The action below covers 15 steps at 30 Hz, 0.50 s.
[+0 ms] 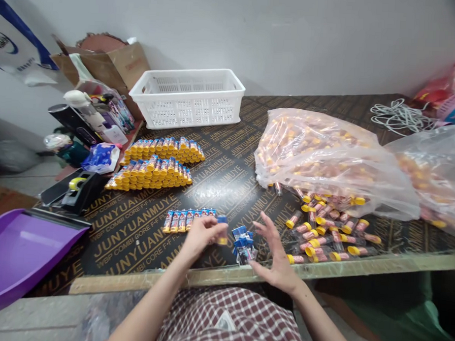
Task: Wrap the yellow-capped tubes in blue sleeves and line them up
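Observation:
My left hand (pixel 201 236) pinches a small tube (pixel 222 230) with a blue label and a yellow end, at the right end of a row of labelled tubes (pixel 182 220) lying side by side. My right hand (pixel 274 262) is raised with its fingers spread and nothing in it. Between the hands lies a loose pile of blue printed labels (pixel 243 242). Right of my right hand are scattered clear tubes (pixel 319 231) with yellow caps and pinkish contents. Behind the row, labelled tubes are stacked in two piles, a nearer pile (pixel 151 174) and a farther pile (pixel 163 149).
A large plastic bag (pixel 320 145) of tubes lies at the right, another bag (pixel 437 166) beyond it. At the back stand a white basket (pixel 189 100) and a cardboard box (pixel 122 68). On the left are a tape dispenser (pixel 82 191) and a purple dustpan (pixel 20 256).

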Each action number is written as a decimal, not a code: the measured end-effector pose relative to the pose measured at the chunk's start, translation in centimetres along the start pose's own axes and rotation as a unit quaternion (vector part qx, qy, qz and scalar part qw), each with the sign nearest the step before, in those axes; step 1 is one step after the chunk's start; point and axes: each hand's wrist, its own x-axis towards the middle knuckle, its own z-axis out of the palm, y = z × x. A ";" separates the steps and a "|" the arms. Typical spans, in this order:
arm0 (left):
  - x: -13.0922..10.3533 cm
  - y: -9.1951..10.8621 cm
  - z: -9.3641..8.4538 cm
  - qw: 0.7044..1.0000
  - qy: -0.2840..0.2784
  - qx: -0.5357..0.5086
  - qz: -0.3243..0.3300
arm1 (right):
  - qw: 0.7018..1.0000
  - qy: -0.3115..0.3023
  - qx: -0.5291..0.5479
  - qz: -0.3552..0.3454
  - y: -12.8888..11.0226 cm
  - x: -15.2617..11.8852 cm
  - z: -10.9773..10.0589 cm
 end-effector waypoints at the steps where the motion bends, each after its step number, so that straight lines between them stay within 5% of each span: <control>1: 0.2 0.4 -2.0 0.996 0.062 0.056 0.021 | 1.000 0.023 -0.019 0.009 0.4 0.0 -0.5; 5: 0.5 0.8 -11.2 0.909 0.283 0.304 0.033 | 0.978 0.102 -0.174 0.045 3.3 0.3 -3.2; 8: 0.7 -0.5 -16.1 0.855 0.312 0.413 -0.030 | 0.939 0.135 -0.312 0.057 5.9 0.6 -5.5; 11: 0.7 -2.0 -17.7 0.843 0.280 0.454 -0.065 | 0.884 0.113 -0.445 0.087 7.7 1.0 -7.1; 15: 0.5 -2.3 -16.8 0.841 0.253 0.472 -0.076 | 0.850 0.079 -0.507 0.114 8.4 1.5 -7.9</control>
